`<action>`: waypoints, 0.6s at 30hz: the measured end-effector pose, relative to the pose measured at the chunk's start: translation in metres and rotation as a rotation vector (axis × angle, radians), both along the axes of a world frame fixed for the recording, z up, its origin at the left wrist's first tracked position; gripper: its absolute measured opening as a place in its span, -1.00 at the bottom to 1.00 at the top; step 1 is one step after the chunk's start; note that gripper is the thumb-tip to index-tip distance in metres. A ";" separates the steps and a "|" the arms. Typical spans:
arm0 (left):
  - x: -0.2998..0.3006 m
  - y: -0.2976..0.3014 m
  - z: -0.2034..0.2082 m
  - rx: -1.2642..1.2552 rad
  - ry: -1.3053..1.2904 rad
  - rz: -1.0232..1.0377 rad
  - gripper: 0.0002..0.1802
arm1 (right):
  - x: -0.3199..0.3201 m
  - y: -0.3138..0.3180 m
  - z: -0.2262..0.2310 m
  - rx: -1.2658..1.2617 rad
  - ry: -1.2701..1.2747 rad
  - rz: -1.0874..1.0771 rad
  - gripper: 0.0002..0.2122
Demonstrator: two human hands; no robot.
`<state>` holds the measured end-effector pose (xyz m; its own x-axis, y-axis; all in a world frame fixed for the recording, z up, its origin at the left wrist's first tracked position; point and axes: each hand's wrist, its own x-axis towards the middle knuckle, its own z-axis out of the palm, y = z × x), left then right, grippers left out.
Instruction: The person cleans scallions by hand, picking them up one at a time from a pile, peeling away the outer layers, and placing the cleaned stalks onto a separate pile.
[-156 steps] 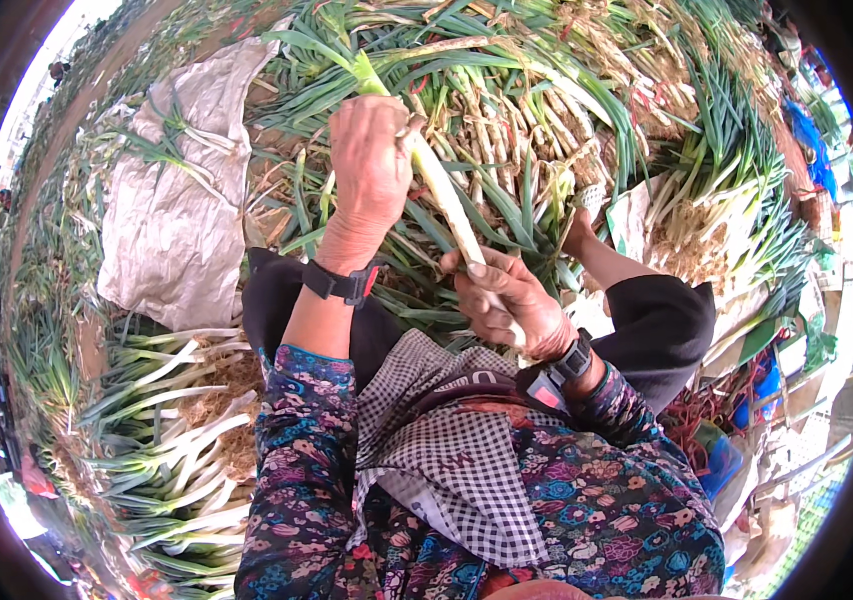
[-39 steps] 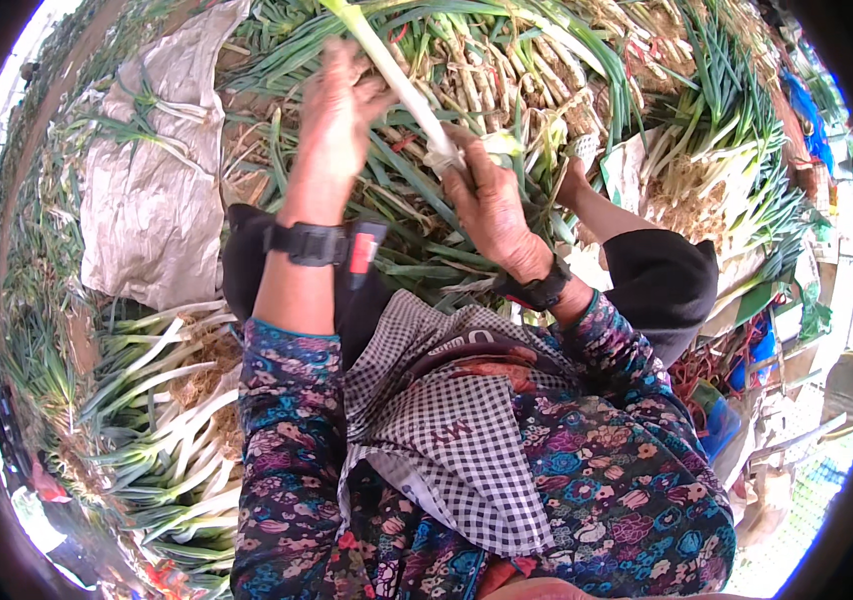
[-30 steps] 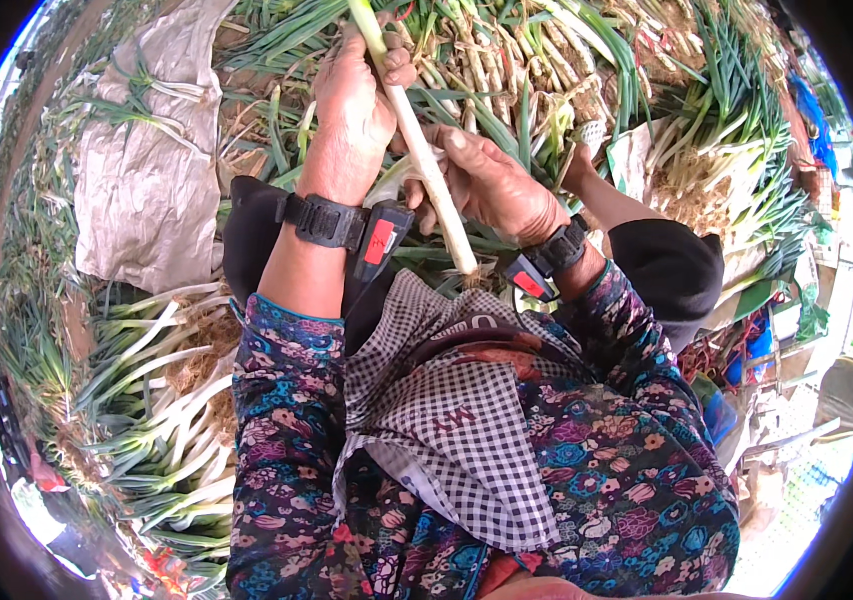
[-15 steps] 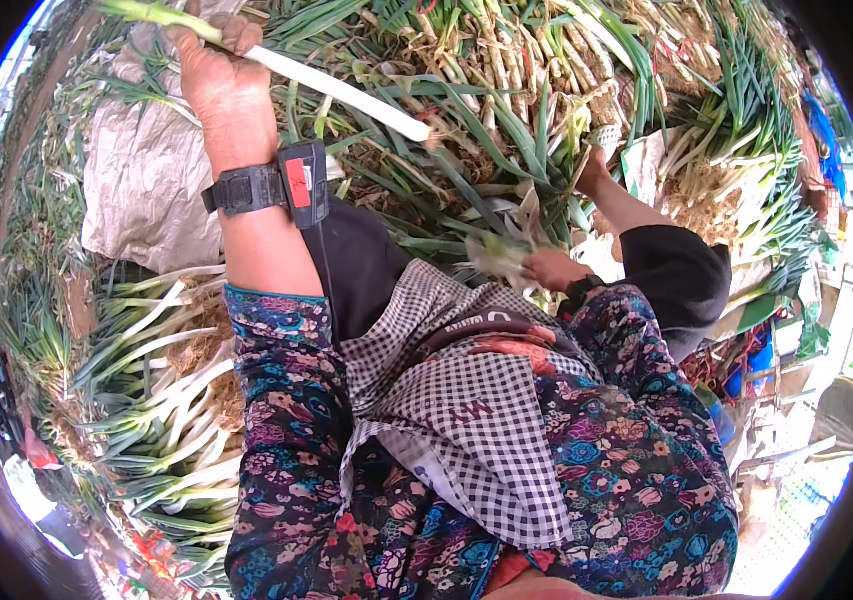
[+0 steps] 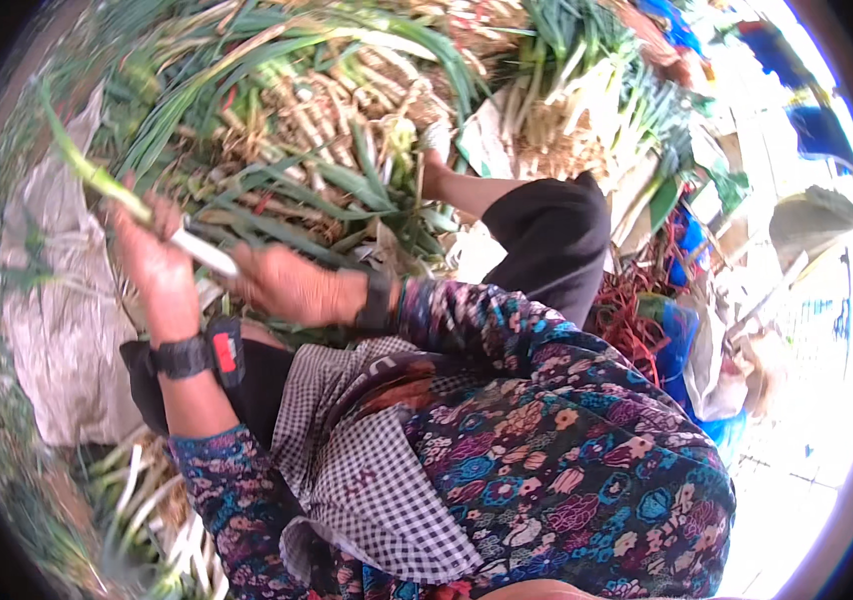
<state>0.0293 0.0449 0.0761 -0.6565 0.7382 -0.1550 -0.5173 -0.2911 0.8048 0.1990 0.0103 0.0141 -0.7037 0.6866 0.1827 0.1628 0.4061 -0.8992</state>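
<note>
Left fingers (image 5: 166, 217) clasp a clean white leek (image 5: 205, 250); right fingers (image 5: 252, 266), grip unclear, sit at its end. Beyond them, uncleaned brown stalks (image 5: 335, 112) remain!

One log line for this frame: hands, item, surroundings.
left hand: gripping leek | right hand: at leek's white end, blurred, grip unclear | around: pale sheet left, red strands right

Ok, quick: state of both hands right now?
Left hand: closed, holding a leek.
Right hand: at the leek's white end, blurred; whether it grips cannot be told.
</note>
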 end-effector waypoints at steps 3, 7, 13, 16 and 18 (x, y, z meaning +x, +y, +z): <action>-0.057 -0.007 -0.008 0.044 0.050 -0.055 -0.56 | 0.046 -0.028 -0.017 -0.090 -0.224 0.194 -0.75; -0.075 0.004 -0.010 0.041 0.092 0.016 -0.58 | 0.099 -0.009 -0.062 0.178 -0.456 0.125 -0.79; 0.057 0.012 -0.058 0.080 0.003 -0.376 -0.59 | 0.096 0.004 -0.024 -0.446 0.197 0.008 -0.63; 0.096 0.033 -0.037 0.006 0.184 -0.718 -0.60 | 0.121 0.003 -0.020 -0.455 0.239 -0.379 -0.82; 0.074 0.036 -0.024 -0.003 0.364 -0.726 -0.62 | 0.171 0.033 0.000 -0.278 0.042 -0.627 -0.78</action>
